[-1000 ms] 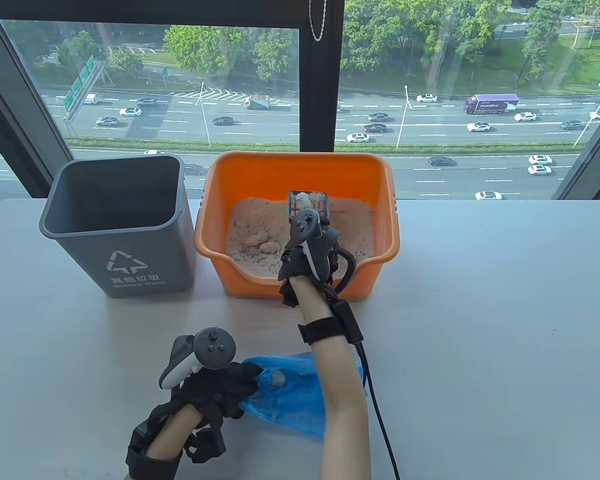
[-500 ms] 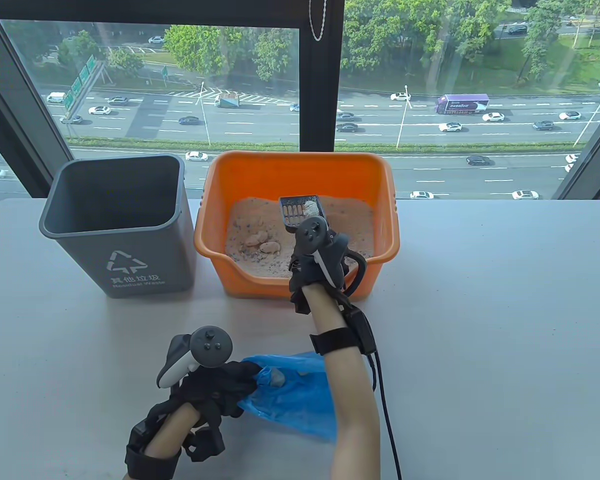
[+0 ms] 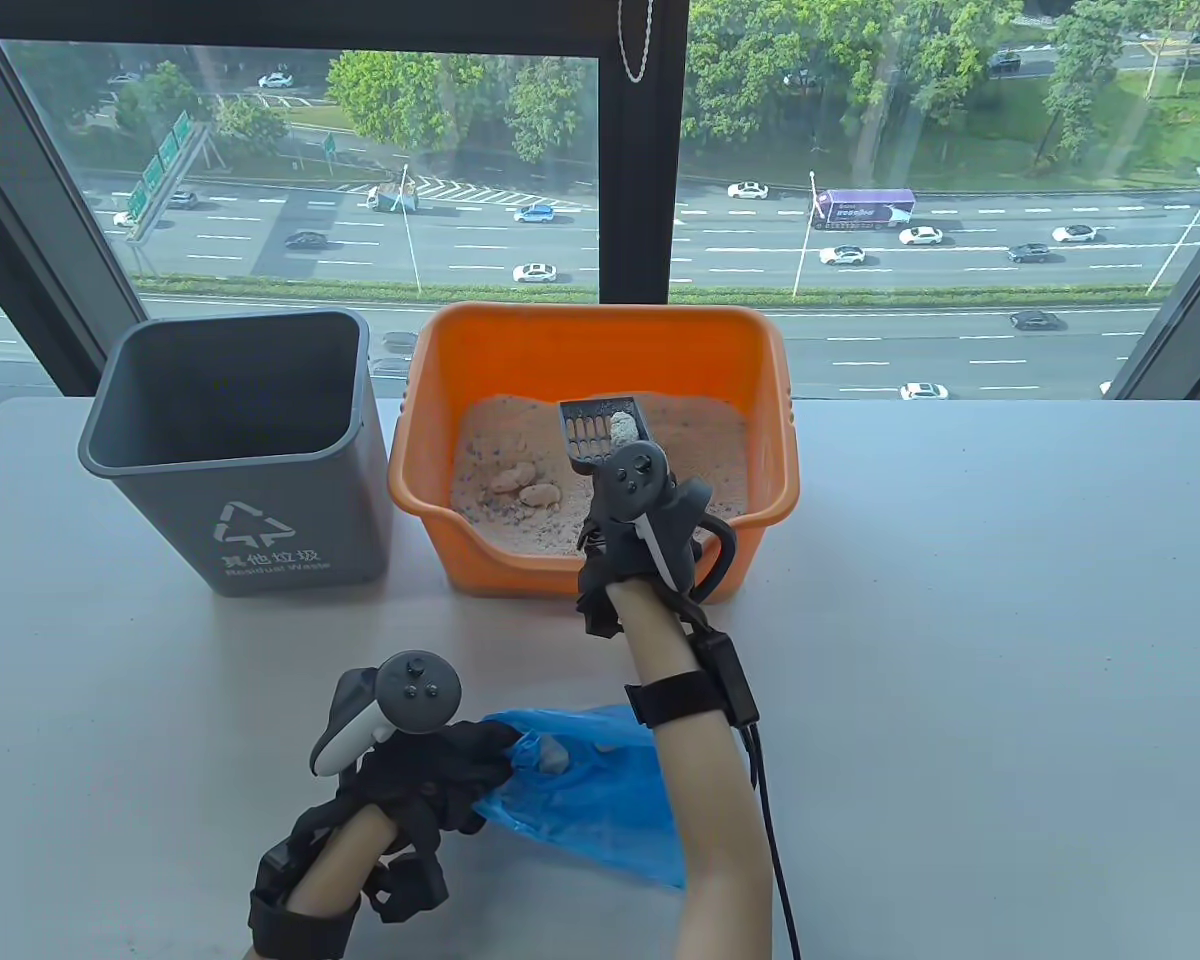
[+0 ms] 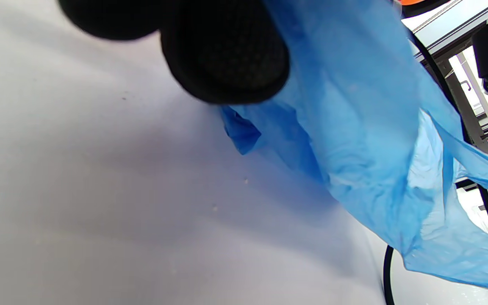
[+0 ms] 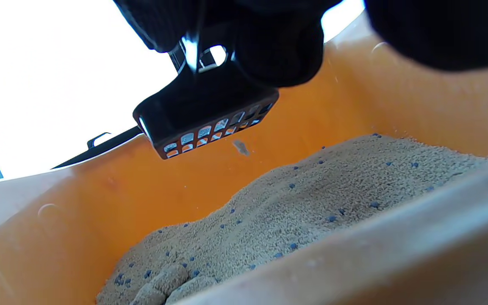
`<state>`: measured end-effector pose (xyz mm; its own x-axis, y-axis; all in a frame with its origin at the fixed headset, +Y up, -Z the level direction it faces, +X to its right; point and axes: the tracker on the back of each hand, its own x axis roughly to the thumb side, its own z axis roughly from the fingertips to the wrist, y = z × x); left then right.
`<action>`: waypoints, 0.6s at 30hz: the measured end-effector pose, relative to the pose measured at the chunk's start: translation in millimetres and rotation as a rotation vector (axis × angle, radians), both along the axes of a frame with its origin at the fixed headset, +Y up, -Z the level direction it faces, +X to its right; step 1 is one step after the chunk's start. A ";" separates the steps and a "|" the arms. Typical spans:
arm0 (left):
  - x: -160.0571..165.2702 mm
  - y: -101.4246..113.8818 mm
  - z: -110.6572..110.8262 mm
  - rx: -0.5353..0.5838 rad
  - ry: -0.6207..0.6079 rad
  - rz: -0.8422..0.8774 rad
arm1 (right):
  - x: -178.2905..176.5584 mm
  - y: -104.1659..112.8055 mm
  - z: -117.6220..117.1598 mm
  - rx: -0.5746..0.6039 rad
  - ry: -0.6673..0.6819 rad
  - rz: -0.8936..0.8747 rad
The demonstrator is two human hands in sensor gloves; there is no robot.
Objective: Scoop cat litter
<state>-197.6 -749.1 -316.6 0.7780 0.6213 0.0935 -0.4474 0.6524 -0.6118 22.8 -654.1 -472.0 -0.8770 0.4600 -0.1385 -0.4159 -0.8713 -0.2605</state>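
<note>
Scoop (image 3: 600, 432) in right hand (image 3: 640, 530) — above litter (image 5: 295, 212) — left hand (image 3: 430, 770) grips bag (image 3: 600, 790).

- Table view looks down from the near edge toward 12 o'clock, taking in bin (image 3: 235, 450), tub (image 3: 600, 350) and window.
- Left wrist view sits close over the table (image 4: 79, 190), sharing the bag (image 4: 375, 148).
- Right wrist view looks up from low inside the tub (image 5: 79, 199), sharing the scoop (image 5: 203, 116).

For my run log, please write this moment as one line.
right hand: holds scoop with clump above litter box | left hand: grips blue bag on table
</note>
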 end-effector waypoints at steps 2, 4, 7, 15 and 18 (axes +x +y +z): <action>-0.8 0.3 -0.2 -0.002 0.004 0.002 | 0.7 -1.4 0.4 -0.045 0.058 -0.039; -1.9 0.2 -0.7 -0.005 0.008 0.003 | 1.7 -1.3 4.8 -0.025 0.043 -0.068; -2.7 -0.9 -1.3 -0.011 0.012 0.001 | 3.0 1.2 10.5 -0.012 0.059 -0.026; -0.5 -0.2 -0.6 -0.007 -0.001 -0.001 | 10.9 9.5 48.3 -0.017 0.195 -0.072; -0.5 0.4 -0.3 -0.007 0.004 0.006 | 14.5 13.2 74.7 -0.014 0.273 -0.045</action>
